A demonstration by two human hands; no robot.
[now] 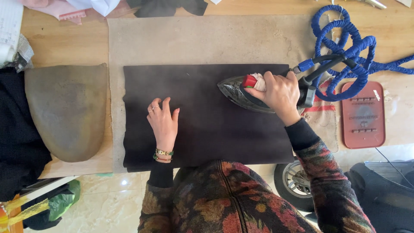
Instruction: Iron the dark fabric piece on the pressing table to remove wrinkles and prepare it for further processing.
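Steam iron (pixel 241 92) gripped by right hand (pixel 278 95) on dark fabric (pixel 207 129); left hand (pixel 164 123) flat, fingers spread. Risk: scorch if iron lingers; fingers near soleplate path.

You get soft, even daylight across the desk (pixel 64 43); shadows stay faint; a small glare spot sits on the floor tile (pixel 124 183) at lower left; the dark cloth (pixel 207 129) swallows detail; focus is sharp mid-frame, slightly softer and bent toward the edges.
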